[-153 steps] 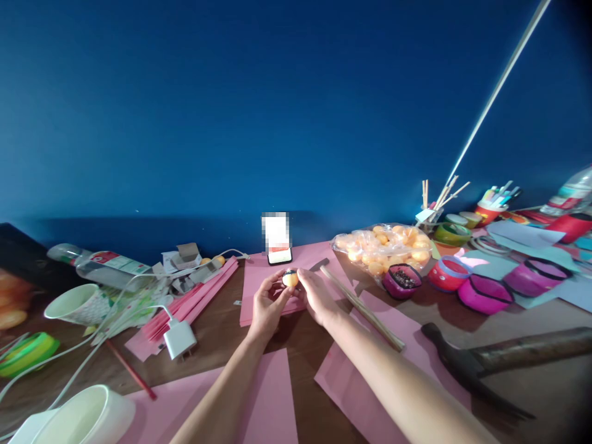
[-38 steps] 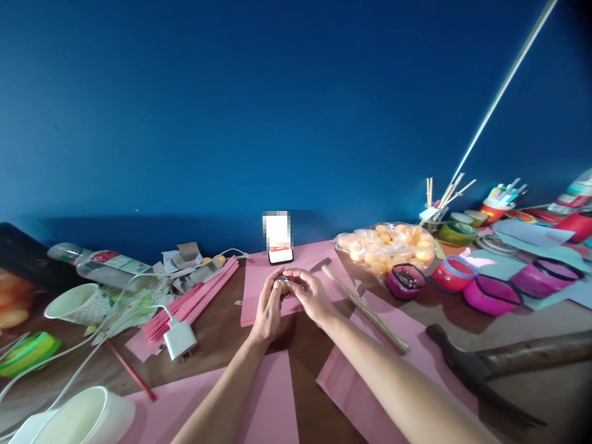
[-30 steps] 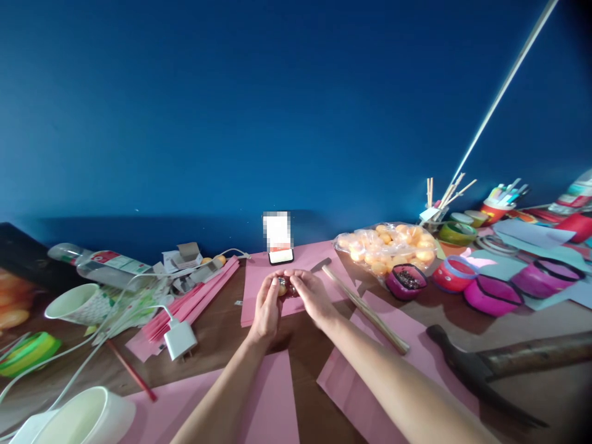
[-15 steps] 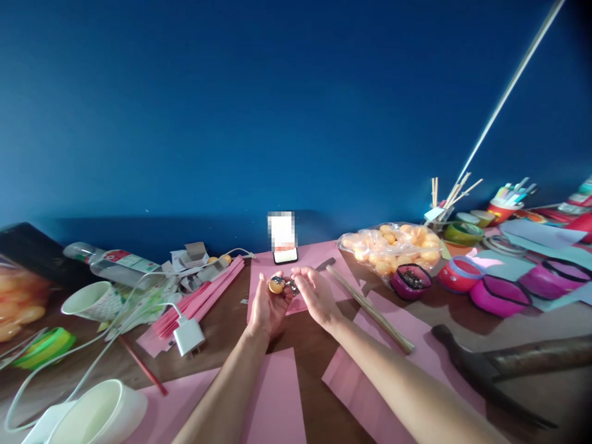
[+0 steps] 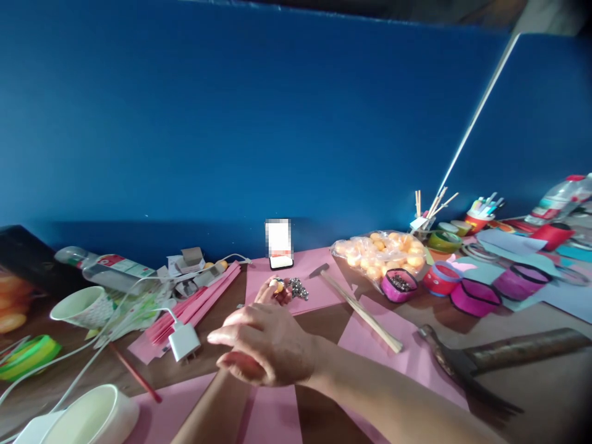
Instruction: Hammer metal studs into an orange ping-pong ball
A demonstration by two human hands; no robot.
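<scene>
Backed by a flat blue wall (image 5: 185,135), a small round orange ball (image 5: 278,285) is held, mid-frame, by curled fingers of the left hand (image 5: 265,294) — presumably light, smooth, dentable, best gripped gently around its sides. Fingers of the right hand (image 5: 274,342) are loosely spread.

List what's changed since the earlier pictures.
The right hand has left the yellow ball and drawn back leftward, toward the wearer, now crossing over the left forearm. The shiny pile shows more fully. The left hand still holds the ball; the bag of balls and claw hammer haven't visibly moved.
</scene>
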